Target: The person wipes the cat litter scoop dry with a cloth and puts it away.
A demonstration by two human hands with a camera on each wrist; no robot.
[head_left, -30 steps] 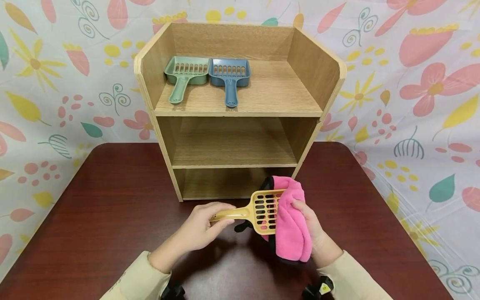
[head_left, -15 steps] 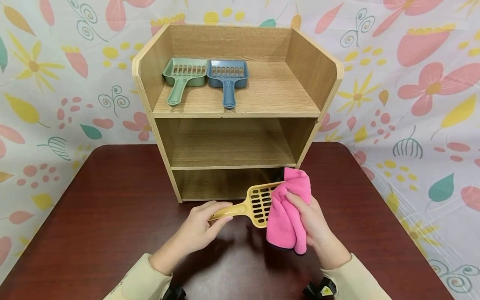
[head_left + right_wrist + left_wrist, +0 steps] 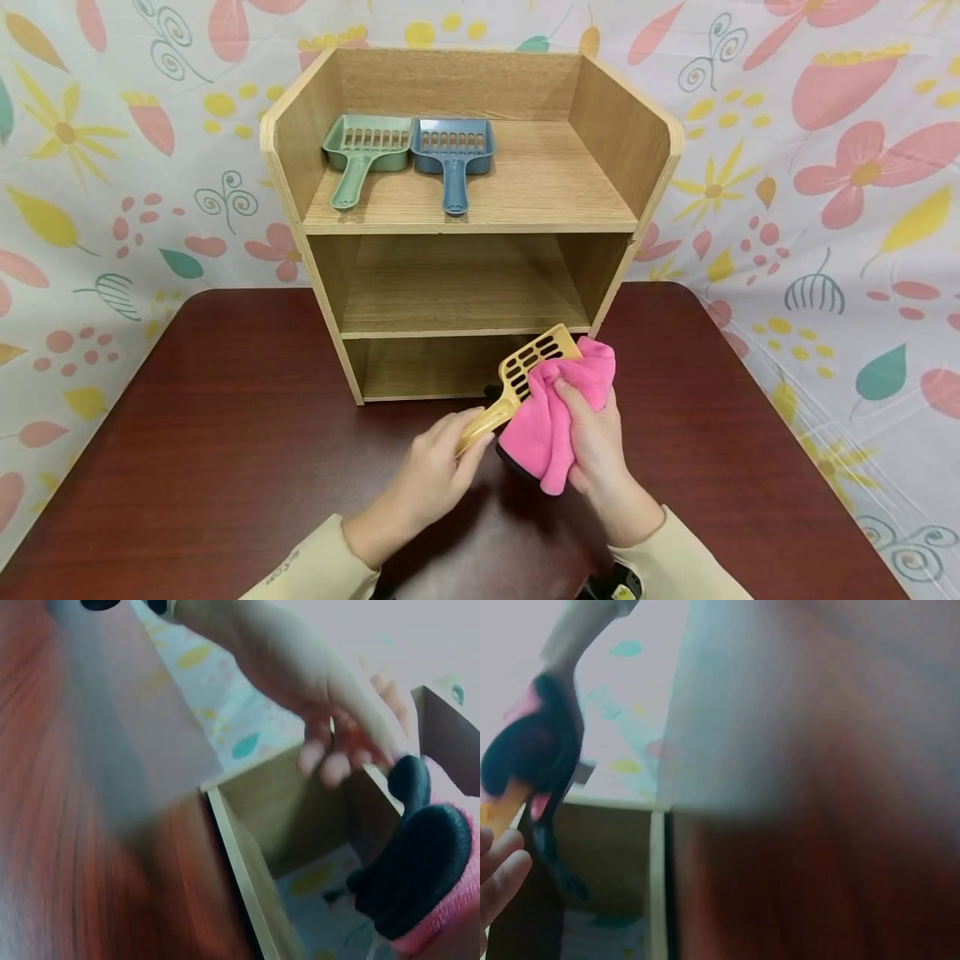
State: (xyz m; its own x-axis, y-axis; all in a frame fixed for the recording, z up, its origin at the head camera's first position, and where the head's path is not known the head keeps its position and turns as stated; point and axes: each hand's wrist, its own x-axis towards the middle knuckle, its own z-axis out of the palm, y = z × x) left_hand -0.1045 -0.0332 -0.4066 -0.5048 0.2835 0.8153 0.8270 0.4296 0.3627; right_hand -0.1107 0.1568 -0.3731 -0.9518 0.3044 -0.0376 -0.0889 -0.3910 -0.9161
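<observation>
In the head view my left hand (image 3: 431, 475) grips the handle of a yellow slotted litter scoop (image 3: 497, 413). The scoop is tilted, its slotted head up and to the right in front of the shelf. My right hand (image 3: 606, 450) holds a bunched pink cloth (image 3: 529, 435) with a black edge against the scoop's head, covering its lower right part. The right wrist view shows the cloth's black underside (image 3: 416, 862) and my left hand (image 3: 322, 682) beyond it. Blurred in the left wrist view are the left fingers (image 3: 502, 877) and the dark cloth (image 3: 544, 746).
A wooden shelf unit (image 3: 472, 227) stands on the dark red table (image 3: 225, 433). On its top tier a green litter scoop (image 3: 352, 179) and a blue one (image 3: 454, 185) lie side by side at the left. A floral backdrop (image 3: 817, 208) hangs behind.
The scoop has swung from nearly level to tilted up to the right. My left hand has moved right; the right hand with the cloth has slid over the scoop's head and down its lower side.
</observation>
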